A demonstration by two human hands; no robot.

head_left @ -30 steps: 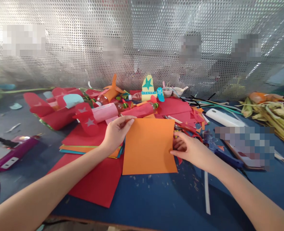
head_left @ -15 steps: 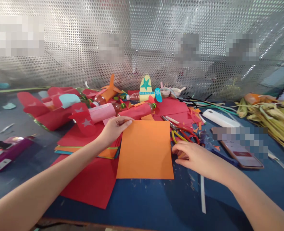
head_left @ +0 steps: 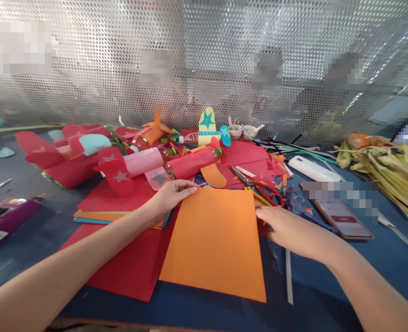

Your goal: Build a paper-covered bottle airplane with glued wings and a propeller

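Observation:
An orange sheet of paper (head_left: 212, 244) is raised a little above the blue table, its near edge slanting down to the right. My left hand (head_left: 176, 196) pinches it near its top left corner. At its right edge, my right hand (head_left: 276, 223) has bent fingers closed on the paper, with the fingertips partly hidden. Red paper (head_left: 127, 267) lies beneath my left forearm, beside a stack of coloured sheets (head_left: 103, 214). Just beyond my right hand are red-handled scissors (head_left: 264, 186), and a cut orange paper piece (head_left: 213, 176) shows past the sheet's top edge.
Paper-covered bottle models (head_left: 193, 163) crowd the back, before a perforated silvery screen (head_left: 221, 55). To the right lie a phone (head_left: 344, 214), a white oblong device (head_left: 312, 169) and dried husks (head_left: 380, 166). A purple glue gun (head_left: 12, 223) sits left. A white strip (head_left: 289, 276) lies near the front.
The orange sheet has come up and closer, swinging its near edge toward me. My right hand has moved in against its right edge, while my left hand keeps its pinch. The view has shifted slightly.

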